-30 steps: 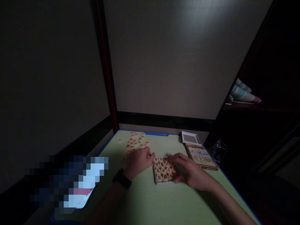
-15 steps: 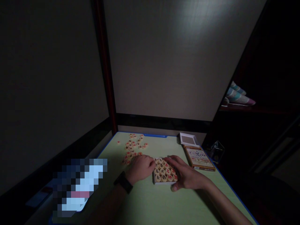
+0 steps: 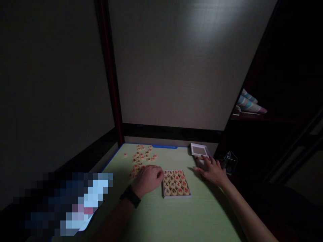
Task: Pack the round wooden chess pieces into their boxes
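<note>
A shallow white-rimmed box (image 3: 177, 196) lies on the table, packed with rows of round Chinese chess pieces (image 3: 178, 184) marked in red and black. At its upper left corner is my left hand (image 3: 148, 179), palm down with the fingers curled in. What those fingers hold, if anything, is hidden. My right hand (image 3: 212, 172) is stretched over the printed box cover (image 3: 202, 162) at the right, fingers spread, hiding most of it. More chess pieces (image 3: 137, 156) are scattered loosely beyond my left hand.
An open white box part (image 3: 199, 149) stands at the table's far right corner. The pale green table (image 3: 176, 218) has a blue edge and meets a wall panel (image 3: 171, 67) behind. A pixelated bright area covers the lower left. Striped cloth (image 3: 249, 102) rests on a shelf at right.
My right hand has left the right side of the filled box and moved right and away onto the printed cover, its fingers spreading. My left hand stays at the box's left side.
</note>
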Demonstrator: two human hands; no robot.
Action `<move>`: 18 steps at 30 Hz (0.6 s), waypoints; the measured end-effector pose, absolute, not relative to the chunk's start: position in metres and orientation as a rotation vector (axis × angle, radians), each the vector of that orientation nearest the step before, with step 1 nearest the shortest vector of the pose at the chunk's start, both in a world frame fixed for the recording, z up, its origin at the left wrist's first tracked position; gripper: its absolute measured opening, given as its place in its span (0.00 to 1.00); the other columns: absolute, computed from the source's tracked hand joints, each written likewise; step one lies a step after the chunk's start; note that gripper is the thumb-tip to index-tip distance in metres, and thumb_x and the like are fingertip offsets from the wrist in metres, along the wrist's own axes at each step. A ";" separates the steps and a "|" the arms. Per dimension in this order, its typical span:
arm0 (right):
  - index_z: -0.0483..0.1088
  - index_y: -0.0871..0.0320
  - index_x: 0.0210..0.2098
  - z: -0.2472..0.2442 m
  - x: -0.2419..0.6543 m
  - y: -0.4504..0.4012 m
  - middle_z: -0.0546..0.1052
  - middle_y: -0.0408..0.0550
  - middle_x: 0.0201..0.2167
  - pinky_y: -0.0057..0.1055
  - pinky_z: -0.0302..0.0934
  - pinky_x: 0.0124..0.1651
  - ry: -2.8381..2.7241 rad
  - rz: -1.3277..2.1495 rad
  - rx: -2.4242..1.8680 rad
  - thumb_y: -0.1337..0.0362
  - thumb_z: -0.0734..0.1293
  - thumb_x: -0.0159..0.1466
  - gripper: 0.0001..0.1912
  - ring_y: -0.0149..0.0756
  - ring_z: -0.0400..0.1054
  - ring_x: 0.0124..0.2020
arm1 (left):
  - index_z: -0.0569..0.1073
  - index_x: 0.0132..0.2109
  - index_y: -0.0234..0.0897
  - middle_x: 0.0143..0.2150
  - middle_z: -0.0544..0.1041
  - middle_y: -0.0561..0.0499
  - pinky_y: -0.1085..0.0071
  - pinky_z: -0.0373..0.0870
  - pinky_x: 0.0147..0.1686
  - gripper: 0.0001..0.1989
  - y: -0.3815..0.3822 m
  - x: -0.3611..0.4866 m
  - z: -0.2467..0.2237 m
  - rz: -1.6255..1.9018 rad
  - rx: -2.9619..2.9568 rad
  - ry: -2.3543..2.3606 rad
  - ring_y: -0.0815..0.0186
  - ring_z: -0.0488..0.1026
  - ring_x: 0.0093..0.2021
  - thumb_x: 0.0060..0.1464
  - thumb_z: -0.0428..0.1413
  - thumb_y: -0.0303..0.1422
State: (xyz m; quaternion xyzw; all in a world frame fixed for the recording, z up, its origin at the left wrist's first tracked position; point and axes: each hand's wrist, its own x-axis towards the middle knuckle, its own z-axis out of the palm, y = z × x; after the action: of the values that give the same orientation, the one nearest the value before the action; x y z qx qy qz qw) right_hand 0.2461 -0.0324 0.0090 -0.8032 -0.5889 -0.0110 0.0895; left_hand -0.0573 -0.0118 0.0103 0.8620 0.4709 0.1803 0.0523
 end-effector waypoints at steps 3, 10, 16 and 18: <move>0.53 0.48 0.67 0.006 0.247 -0.033 0.51 0.55 0.69 0.63 0.56 0.55 -1.815 -0.004 -2.395 0.43 0.64 0.60 0.40 0.64 0.50 0.65 | 0.77 0.36 0.40 0.36 0.81 0.48 0.70 0.65 0.40 0.12 -0.010 -0.059 0.008 0.543 2.617 1.444 0.62 0.76 0.38 0.59 0.48 0.32; 0.59 0.50 0.64 0.017 0.250 -0.033 0.57 0.55 0.67 0.61 0.59 0.51 -1.812 -0.002 -2.388 0.51 0.63 0.60 0.33 0.64 0.56 0.62 | 0.77 0.35 0.40 0.35 0.81 0.47 0.69 0.67 0.39 0.12 -0.009 -0.061 0.007 0.434 2.639 1.473 0.61 0.76 0.38 0.57 0.49 0.32; 0.62 0.54 0.63 0.029 0.255 -0.033 0.64 0.56 0.63 0.47 0.57 0.57 -1.881 0.050 -2.207 0.55 0.62 0.61 0.31 0.53 0.61 0.59 | 0.77 0.34 0.39 0.35 0.80 0.46 0.68 0.67 0.39 0.10 -0.009 -0.063 0.009 0.425 2.641 1.502 0.60 0.77 0.38 0.55 0.50 0.30; 0.62 0.57 0.63 0.033 0.242 -0.040 0.65 0.57 0.62 0.43 0.54 0.60 -1.933 0.065 -2.093 0.54 0.61 0.62 0.31 0.51 0.60 0.60 | 0.77 0.33 0.39 0.35 0.80 0.46 0.68 0.67 0.40 0.10 -0.010 -0.063 0.011 0.414 2.642 1.509 0.60 0.76 0.38 0.54 0.50 0.29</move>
State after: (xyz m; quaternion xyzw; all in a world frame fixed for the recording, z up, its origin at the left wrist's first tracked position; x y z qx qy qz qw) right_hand 0.2419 -0.0396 0.0328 -0.7265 -0.6712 0.0227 0.1455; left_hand -0.0631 -0.0101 0.0113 0.8599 0.4911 0.1349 0.0358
